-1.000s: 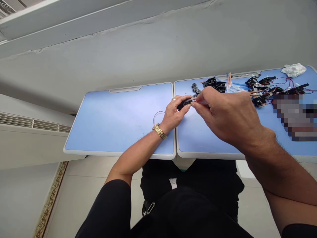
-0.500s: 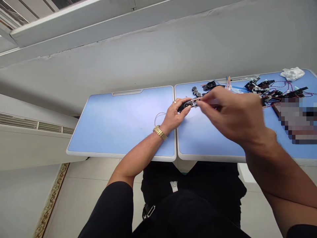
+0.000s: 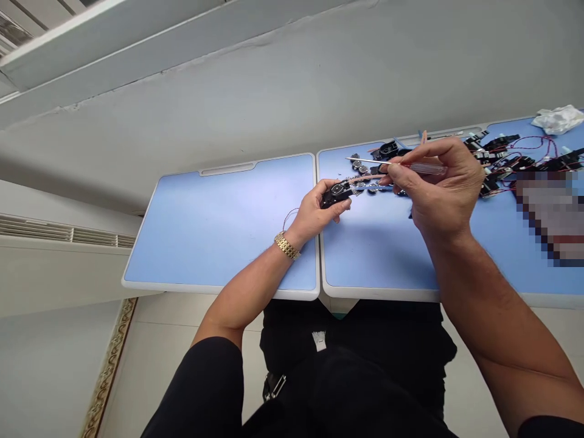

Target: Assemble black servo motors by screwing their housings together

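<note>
My left hand [image 3: 314,210], with a gold watch [image 3: 287,245] at the wrist, is closed around a small black plastic housing [image 3: 337,191] that has a round disc in its face. An orange strip and a blue strip run from the housing toward the right. My right hand [image 3: 440,185] grips a thin screwdriver [image 3: 424,168] by its clear handle. Its metal shaft points left, above the table and apart from the housing. A thin dark wire [image 3: 290,213] loops out by my left wrist.
Small round parts [image 3: 356,163] and another black housing [image 3: 387,149] lie beyond my hands. Black pieces with red wires [image 3: 506,161] are heaped at the right, near crumpled white plastic [image 3: 557,119] and a blurred flat object [image 3: 554,216]. Two blue-topped tables [image 3: 219,225] meet at a seam.
My right hand has drawn back to the right and turned, bringing the screwdriver into plain view away from the housing. My left hand still holds the housing, now more visible.
</note>
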`<action>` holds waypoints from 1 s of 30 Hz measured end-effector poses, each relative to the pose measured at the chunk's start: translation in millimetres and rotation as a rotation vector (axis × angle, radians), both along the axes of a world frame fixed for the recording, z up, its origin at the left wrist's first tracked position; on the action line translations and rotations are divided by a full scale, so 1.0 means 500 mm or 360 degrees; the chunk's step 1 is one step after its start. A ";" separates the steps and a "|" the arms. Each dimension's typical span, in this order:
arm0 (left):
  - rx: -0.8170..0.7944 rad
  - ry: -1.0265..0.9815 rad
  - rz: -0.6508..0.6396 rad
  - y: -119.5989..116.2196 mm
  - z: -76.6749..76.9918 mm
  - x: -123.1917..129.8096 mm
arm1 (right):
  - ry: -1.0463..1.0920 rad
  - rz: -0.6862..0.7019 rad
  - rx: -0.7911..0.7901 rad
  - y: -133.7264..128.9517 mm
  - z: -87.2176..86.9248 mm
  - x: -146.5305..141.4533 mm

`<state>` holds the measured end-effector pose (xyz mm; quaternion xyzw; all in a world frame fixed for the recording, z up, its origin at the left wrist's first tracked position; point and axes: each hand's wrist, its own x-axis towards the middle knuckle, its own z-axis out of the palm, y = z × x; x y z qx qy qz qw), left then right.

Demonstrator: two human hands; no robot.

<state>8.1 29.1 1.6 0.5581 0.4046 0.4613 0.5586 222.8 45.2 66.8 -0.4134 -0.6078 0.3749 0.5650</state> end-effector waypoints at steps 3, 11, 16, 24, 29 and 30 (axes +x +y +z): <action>0.0034 0.0026 -0.0015 -0.004 0.004 0.001 | -0.0012 0.0059 -0.0027 0.001 0.004 0.008; 0.0391 0.0373 0.0147 -0.010 0.008 0.004 | -0.0009 -0.0005 0.0008 -0.011 -0.005 0.014; 0.0447 0.0465 0.0176 -0.014 0.020 0.004 | -0.0214 0.0159 0.0132 -0.008 -0.019 0.013; 0.0435 0.0402 0.0158 -0.011 0.016 0.001 | -0.0696 0.0349 -0.0076 -0.005 -0.011 0.033; 0.0475 0.0394 0.0107 -0.009 0.018 -0.003 | -0.0790 0.0481 -0.0164 0.005 -0.008 0.043; 0.0478 0.0386 0.0094 -0.008 0.019 -0.004 | -0.0763 0.0519 -0.0200 0.006 -0.007 0.044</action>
